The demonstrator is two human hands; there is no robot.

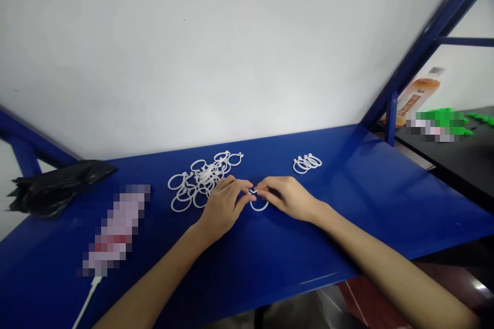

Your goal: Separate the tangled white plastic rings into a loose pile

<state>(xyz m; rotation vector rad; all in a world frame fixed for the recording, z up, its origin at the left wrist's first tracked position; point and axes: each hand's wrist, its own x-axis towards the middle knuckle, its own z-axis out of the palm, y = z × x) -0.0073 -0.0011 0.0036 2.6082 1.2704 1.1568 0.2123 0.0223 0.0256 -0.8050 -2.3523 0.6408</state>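
Observation:
A white plastic curtain ring (259,209) is between my two hands, just above or on the blue table; I cannot tell which. My left hand (224,204) pinches its upper left part between thumb and fingers. On the other side, my right hand (288,196) pinches the upper right part the same way. The ring's top shows a small bend between the fingertips, while its lower curve hangs toward me. Beside my left hand lies a loose pile of similar white rings (180,204), partly hidden by that hand. Several more rings (301,166) overlap in a neat row beyond my right hand.
The blue table (332,247) meets a white wall (231,51). At the left lie a black plastic bag (65,185) and a blurred-out object (119,226) with a white cable (87,300). A bottle (417,95) and green items (447,119) stand on a dark surface at right.

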